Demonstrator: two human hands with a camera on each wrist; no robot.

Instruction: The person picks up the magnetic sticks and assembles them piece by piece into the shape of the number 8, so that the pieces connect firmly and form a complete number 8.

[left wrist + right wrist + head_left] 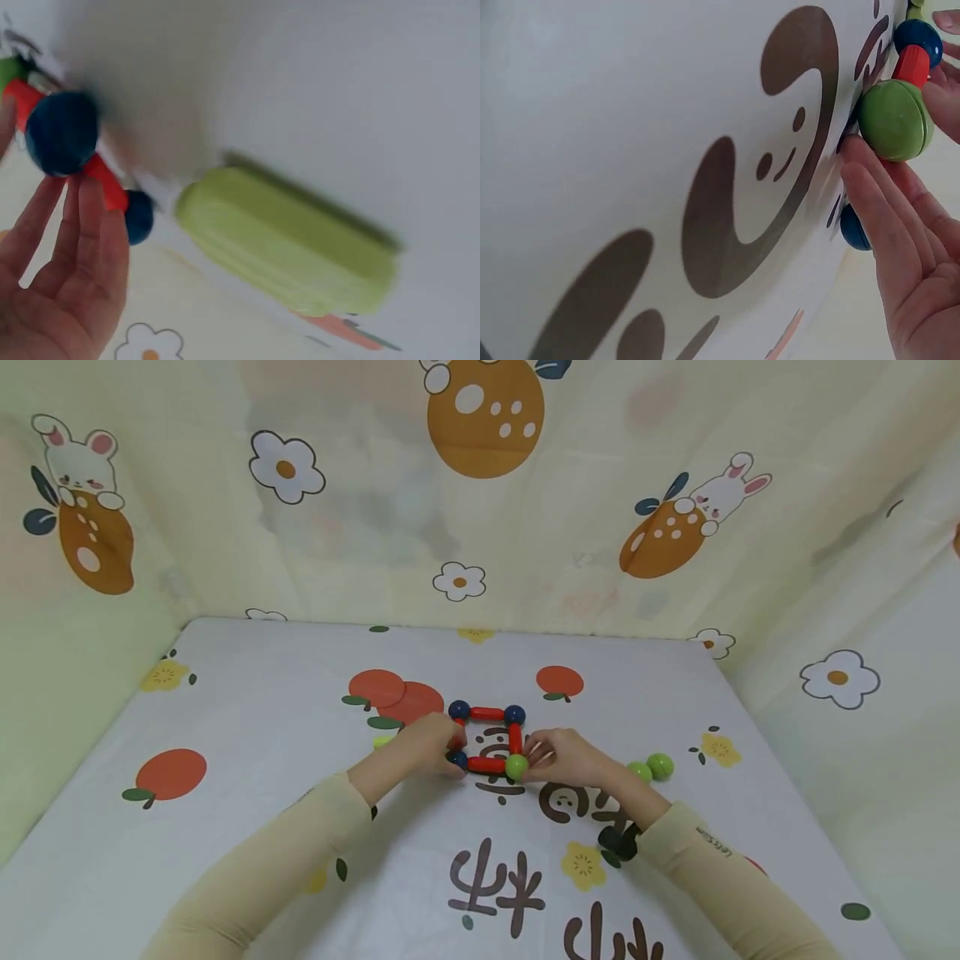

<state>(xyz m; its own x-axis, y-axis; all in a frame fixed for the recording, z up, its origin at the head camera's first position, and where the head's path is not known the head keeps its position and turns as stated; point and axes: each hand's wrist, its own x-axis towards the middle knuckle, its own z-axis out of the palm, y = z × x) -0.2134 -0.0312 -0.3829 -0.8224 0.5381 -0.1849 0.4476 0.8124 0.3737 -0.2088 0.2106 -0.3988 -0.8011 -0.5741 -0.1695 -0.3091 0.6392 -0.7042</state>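
A square of red rods (486, 765) joined by balls lies flat on the table between the hands. Three corners are blue balls (514, 715); the near right corner is a green ball (516, 767). My left hand (435, 745) holds the near left blue ball (62, 133) and partly covers the left red rod. With its fingers and thumb on either side, my right hand (562, 756) pinches the green ball (896, 120). Beyond the left hand lies a chunky yellow-green rod (292, 240), mostly hidden by that hand in the head view.
Two loose green balls (661, 766) lie right of the right hand, one partly behind the wrist. A black piece (618, 841) sits beside the right sleeve, partly hidden. The table (262, 710) wears a printed white cloth; a patterned curtain (360, 543) hangs behind it.
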